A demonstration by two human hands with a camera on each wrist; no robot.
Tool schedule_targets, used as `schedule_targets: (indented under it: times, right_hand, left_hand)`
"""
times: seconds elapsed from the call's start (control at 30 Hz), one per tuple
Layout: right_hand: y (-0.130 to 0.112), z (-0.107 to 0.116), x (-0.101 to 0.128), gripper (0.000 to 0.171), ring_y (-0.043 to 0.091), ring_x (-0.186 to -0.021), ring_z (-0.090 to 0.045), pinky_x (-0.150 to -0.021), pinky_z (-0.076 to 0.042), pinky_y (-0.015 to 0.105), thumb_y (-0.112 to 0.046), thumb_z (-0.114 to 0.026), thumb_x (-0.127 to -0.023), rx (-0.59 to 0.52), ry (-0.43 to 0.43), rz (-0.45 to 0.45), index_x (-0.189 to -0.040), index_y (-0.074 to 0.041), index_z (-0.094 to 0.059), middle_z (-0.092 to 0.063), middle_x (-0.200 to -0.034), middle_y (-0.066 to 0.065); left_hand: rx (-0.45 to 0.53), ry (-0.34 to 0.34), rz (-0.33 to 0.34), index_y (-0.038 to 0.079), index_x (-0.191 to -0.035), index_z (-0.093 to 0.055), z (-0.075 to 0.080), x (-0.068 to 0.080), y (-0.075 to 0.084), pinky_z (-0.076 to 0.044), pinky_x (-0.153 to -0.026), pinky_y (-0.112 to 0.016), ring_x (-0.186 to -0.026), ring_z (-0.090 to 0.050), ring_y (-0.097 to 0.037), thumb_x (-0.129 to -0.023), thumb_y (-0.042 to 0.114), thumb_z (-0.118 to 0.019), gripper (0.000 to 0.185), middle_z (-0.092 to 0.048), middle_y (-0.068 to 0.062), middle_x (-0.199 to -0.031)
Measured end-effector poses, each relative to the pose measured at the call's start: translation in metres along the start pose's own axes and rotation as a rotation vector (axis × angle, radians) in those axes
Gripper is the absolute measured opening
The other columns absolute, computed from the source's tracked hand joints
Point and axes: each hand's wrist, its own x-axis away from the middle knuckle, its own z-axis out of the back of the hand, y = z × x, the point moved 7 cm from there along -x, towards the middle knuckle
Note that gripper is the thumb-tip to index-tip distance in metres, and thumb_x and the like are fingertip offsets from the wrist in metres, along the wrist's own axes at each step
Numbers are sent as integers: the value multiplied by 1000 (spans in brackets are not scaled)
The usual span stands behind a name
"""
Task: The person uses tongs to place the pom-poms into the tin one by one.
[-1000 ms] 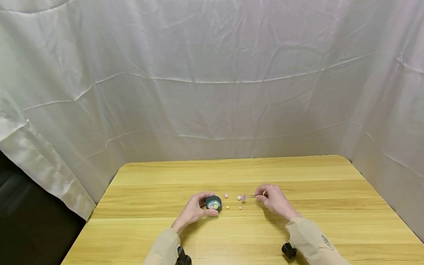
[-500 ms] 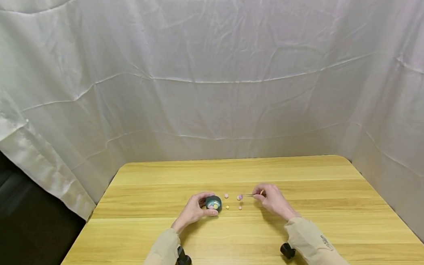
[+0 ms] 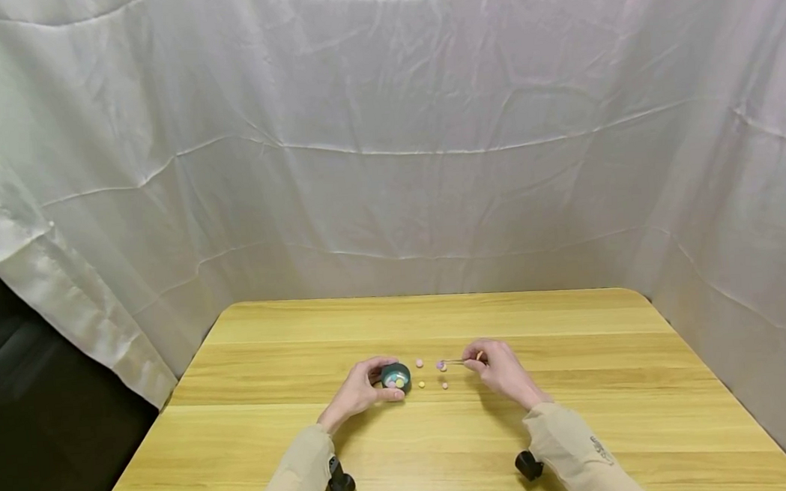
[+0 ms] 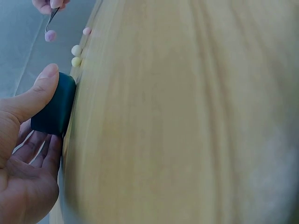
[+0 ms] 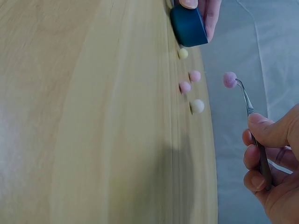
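Observation:
My left hand (image 3: pixel 357 390) grips a small dark teal round bowl (image 4: pixel 55 105) on the table, thumb on the near side and fingers on the far side. Several pastel balls lie inside it in the head view. With my right hand (image 3: pixel 500 369) I pinch metal tweezers (image 5: pixel 247 101) that have a bent tip. A fuzzy purple ball (image 5: pixel 229 80) is held at that tip, above the table and to the right of the bowl. Loose on the wood between the hands lie a yellow ball (image 5: pixel 183 53), two pink balls (image 5: pixel 195 75) and a whitish ball (image 5: pixel 198 106).
The wooden table (image 3: pixel 419 454) has its far edge well beyond both hands. Pale curtains (image 3: pixel 431 198) hang behind it and along the sides. A black surface (image 3: pixel 32 418) shows at the far left. Each wrist carries a small black camera (image 3: pixel 529 465).
My right hand has moved a little to the left, carrying the purple ball in the tweezers closer to the bowl, past the whitish ball. The left hand and the bowl have stayed put.

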Motion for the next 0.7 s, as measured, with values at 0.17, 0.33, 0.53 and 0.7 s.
schedule_targets:
  times: [0.17,0.33,0.53,0.7]
  right_hand:
    - [-3,0,-1,6,14,-67,-51,-57,-40,19,-4,-67,-95,8,14,16,-91,-4,-71,-68,-83,2]
    - [-6,1,0,5,11,-66,-50,-55,-40,19,-6,-69,-93,1,12,21,-92,-1,-71,-68,-83,3]
    - [-8,0,-1,6,9,-66,-49,-56,-40,18,-7,-69,-94,-1,9,24,-93,-1,-71,-68,-83,2]
    - [-9,-1,-1,6,10,-68,-50,-58,-41,19,-6,-68,-95,-3,5,35,-93,-2,-71,-68,-85,2]
  left_hand:
    - [-4,0,-7,-7,-135,-56,0,0,0,-52,-103,-51,-118,-62,-43,-84,7,-81,58,-61,-29,-130]
    - [-7,-2,-2,-6,-135,-56,0,0,-2,-54,-102,-45,-118,-63,-41,-84,8,-81,58,-62,-28,-130]
    - [-3,-5,-1,-7,-135,-55,-2,0,-1,-54,-102,-45,-118,-63,-41,-84,9,-81,59,-61,-28,-131]
    - [13,-10,-8,-8,-135,-54,-2,1,0,-52,-103,-51,-119,-61,-44,-85,8,-80,59,-60,-29,-131]
